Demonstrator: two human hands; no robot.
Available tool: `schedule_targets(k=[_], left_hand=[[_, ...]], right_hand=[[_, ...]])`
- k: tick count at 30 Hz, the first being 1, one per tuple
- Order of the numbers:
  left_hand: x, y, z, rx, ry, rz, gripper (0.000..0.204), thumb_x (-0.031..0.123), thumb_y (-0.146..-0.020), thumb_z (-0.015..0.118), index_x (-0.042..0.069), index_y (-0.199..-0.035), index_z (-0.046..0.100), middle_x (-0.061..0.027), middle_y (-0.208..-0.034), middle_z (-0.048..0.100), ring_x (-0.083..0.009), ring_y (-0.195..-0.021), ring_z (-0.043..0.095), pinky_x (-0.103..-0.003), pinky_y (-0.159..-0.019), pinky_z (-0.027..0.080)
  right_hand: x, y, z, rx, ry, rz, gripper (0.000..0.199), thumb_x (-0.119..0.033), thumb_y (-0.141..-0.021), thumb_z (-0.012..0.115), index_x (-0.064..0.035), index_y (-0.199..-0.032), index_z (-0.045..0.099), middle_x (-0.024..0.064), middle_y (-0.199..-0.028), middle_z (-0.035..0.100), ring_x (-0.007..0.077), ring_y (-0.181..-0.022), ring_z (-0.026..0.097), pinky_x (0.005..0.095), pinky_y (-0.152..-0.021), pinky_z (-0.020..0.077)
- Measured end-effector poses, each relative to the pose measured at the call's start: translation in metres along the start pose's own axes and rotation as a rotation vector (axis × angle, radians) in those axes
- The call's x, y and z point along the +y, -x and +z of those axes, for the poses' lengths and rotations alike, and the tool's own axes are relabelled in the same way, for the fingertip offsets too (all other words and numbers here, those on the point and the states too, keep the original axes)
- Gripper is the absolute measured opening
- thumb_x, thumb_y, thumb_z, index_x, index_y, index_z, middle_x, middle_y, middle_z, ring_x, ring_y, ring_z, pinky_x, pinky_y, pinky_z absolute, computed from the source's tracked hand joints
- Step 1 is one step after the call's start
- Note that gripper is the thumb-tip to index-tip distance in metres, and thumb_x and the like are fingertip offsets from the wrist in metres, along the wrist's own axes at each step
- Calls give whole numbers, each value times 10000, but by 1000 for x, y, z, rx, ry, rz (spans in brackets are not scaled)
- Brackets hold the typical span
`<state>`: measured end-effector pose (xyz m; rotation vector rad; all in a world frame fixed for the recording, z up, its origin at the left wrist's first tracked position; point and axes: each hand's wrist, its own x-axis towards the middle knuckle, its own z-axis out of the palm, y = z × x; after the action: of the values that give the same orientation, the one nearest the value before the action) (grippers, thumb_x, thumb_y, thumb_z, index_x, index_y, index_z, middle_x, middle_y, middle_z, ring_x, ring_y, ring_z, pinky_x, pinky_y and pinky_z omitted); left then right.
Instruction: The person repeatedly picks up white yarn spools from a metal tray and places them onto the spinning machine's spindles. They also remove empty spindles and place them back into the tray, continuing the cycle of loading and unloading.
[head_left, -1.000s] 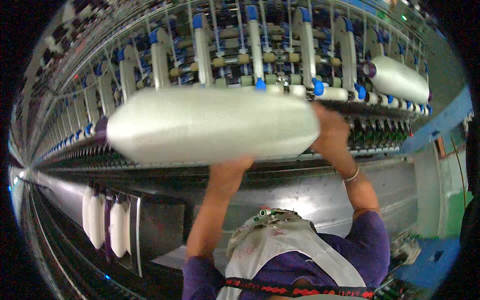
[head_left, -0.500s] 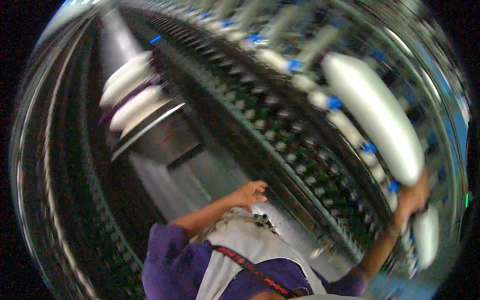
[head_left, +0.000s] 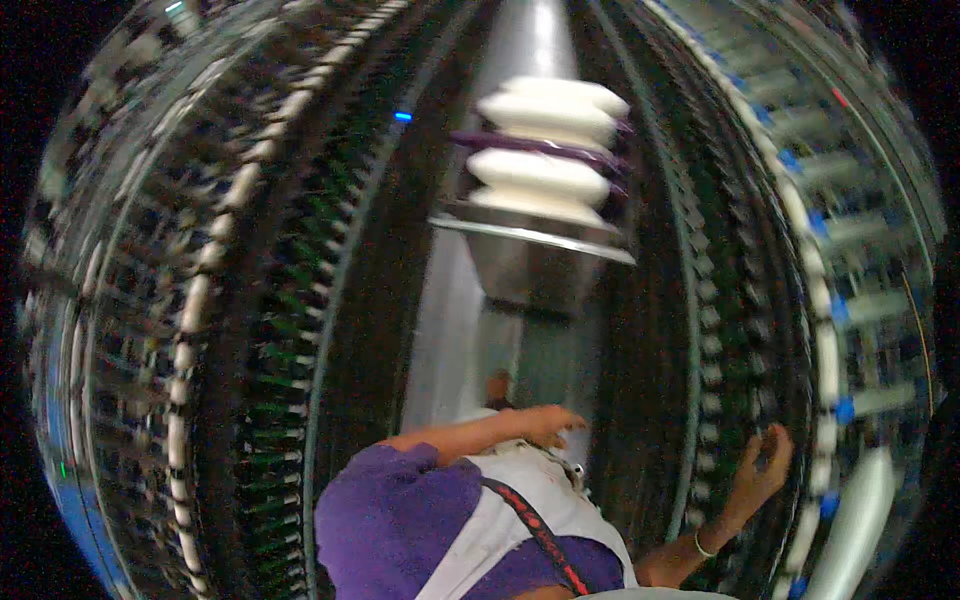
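Note:
My left hand (head_left: 550, 425) is in front of my apron with its fingers loosely bent and apart, and nothing shows in it. Out to the right, my right hand (head_left: 762, 468) is raised beside the machine's row of spindles, thumb and fingers parted around a gap, holding nothing I can see. Just right of it, apart from the hand, a large white roving bobbin (head_left: 860, 515) hangs tilted near the lower right rim. White rollers with blue pieces (head_left: 828, 350) run in a line between that hand and the bobbin.
Ahead in the aisle stands a metal trolley (head_left: 535, 260) bearing several white roving bobbins (head_left: 545, 180) with a purple band among them. Long spinning machines flank me: a left row of spindles (head_left: 285, 360) and a right one (head_left: 708, 350). Smooth grey floor (head_left: 445, 330) lies between.
My view has swung to the right, putting the trolley mid-picture. My right hand, earlier at the lower end of a hanging white roving bobbin, is now away from it. My left hand stays by my apron.

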<state>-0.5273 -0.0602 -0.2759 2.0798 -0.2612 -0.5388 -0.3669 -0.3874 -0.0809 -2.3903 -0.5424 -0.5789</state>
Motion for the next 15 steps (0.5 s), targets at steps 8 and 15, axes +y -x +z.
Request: schedule_targets(k=[8, 15], left_hand=[[-97, 83, -134, 527, -166, -398, 660, 247, -820, 726, 71, -1391, 444, -232, -1156, 587, -418, -1071, 573, -499, -890, 486], [-134, 131, -154, 802, -148, -642, 641, 199, -811, 737, 32, -1367, 464, -230, -1170, 610, -413, -1068, 593, -499, -866, 498]], right_hand=[[-73, -155, 278, -1307, -97, -78, 580, -116, -674, 807, -70, -1212, 596, 180, -1136, 618, 316, -1050, 602, 390, -899, 493], [-108, -345, 543, -304, -264, -622, 782, -218, -676, 797, 60, -1329, 469, 251, -1316, 519, 395, -1206, 495, 463, -1046, 385]])
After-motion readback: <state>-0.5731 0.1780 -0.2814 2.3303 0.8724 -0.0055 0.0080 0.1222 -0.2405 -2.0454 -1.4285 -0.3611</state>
